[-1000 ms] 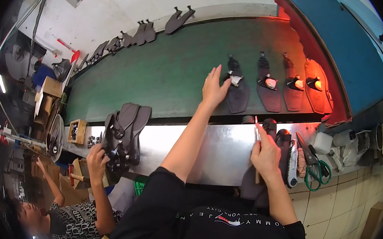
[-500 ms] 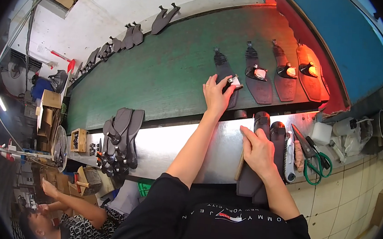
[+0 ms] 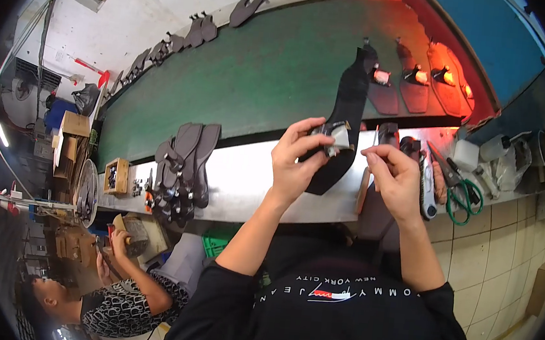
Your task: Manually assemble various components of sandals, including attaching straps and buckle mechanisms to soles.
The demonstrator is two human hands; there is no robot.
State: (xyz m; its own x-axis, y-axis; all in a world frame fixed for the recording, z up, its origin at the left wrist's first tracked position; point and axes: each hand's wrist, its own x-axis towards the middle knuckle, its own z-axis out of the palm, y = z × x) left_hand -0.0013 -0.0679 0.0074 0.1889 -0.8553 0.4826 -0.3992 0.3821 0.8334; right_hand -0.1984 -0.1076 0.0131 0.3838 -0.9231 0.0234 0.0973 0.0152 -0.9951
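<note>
A black sandal point(image 3: 349, 96) with a flat, square-toed sole is tilted in my left hand point(image 3: 296, 162), over the near edge of the green belt. The fingers grip it by its strap, where a white pad point(image 3: 341, 137) is tucked in. Just right of the sandal, my right hand point(image 3: 402, 184) is closed with thumb and forefinger together. Whatever those fingertips hold, if anything, I cannot make out. Beneath this hand lies a brown wooden stick point(image 3: 363, 189) on the metal bench.
More sandals point(image 3: 415, 85) lie on the green belt point(image 3: 261, 72) under red light. A sandal pile point(image 3: 182, 168) occupies the metal bench point(image 3: 246, 177). Green-handled scissors point(image 3: 464, 200) and a utility knife point(image 3: 427, 190) lie at right. A co-worker point(image 3: 131, 300) sits lower left.
My left hand has lifted the sandal off the belt and drawn it nearer. My right hand has moved slightly up and right. My view has shifted, and the co-worker's arms have lowered.
</note>
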